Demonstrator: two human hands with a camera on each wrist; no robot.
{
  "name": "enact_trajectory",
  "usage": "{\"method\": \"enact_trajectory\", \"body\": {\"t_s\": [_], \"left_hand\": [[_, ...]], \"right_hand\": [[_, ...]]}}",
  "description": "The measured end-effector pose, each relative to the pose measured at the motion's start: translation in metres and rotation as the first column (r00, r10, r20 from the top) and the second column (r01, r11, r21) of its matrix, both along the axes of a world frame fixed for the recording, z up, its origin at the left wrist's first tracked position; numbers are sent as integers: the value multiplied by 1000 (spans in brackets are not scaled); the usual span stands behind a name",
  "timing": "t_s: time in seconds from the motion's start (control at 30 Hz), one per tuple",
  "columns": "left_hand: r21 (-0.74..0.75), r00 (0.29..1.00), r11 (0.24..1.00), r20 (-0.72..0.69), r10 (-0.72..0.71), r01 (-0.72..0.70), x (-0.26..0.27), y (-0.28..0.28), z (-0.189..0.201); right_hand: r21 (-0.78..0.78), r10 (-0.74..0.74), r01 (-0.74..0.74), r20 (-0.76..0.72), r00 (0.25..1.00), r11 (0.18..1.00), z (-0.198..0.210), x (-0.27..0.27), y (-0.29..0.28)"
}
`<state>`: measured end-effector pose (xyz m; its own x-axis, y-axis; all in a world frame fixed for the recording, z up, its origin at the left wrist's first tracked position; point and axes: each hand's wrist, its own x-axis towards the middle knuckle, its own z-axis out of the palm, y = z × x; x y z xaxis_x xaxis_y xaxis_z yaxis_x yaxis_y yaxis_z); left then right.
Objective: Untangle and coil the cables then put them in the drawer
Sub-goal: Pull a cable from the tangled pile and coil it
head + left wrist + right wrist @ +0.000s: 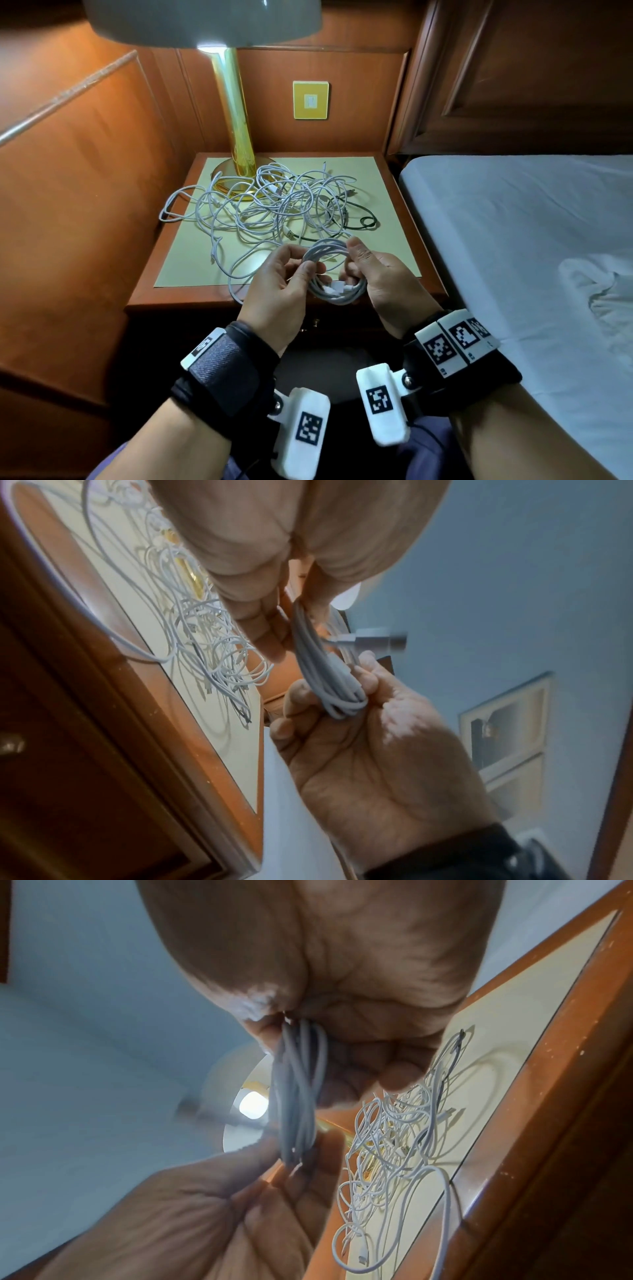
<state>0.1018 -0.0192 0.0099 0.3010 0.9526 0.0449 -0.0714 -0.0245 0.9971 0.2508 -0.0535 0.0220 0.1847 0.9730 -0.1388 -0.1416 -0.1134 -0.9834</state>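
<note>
Right now both hands hold one finished white cable coil in the air, just above the front edge of the nightstand surface. The left hand pinches the coil's left side between thumb and curled fingers, and the right hand closes its grip round the right side, the fingers hooked through the ring. In the head view the coil stands roughly upright and faces the person, its plug ends gathered low in the loop.

Behind the hands, the tangled pile of white cables lies spread across the surface's pale mat, with a black cable mixed in on its right and the brass lamp base at its back. One loose white strand hangs over the front edge.

What the next move seems to turn on is that the drawer sits directly below the coil: only its small knob shows in the dark front panel under the hands, and the drawer looks closed. Either hand is equally near, so one would probably have to let go to pull it open.
</note>
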Motion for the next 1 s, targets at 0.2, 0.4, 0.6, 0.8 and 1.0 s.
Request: {"method": "enact_trajectory", "body": {"t_s": [0.2, 0.4, 0.6, 0.8, 1.0], "left_hand": [[-149, 976, 982, 201, -88, 119, -3, 0, 10], [40, 995, 995, 15, -94, 94, -4, 6, -2], [220, 976, 975, -207, 73, -26, -7, 12, -6], [98, 991, 994, -115, 67, -56, -5, 15, -12], [21, 996, 998, -74, 55, -53, -2, 14, -11]], "right_hand": [[47, -3, -2, 110, 994, 999, 1, -1, -3], [41, -13, -3, 378, 926, 999, -4, 9, -8], [-31, 17, -5, 385, 923, 999, -10, 23, -6], [5, 48, -52, 316, 947, 999, -5, 30, -11], [34, -45, 36, 314, 948, 999, -5, 31, -9]]}}
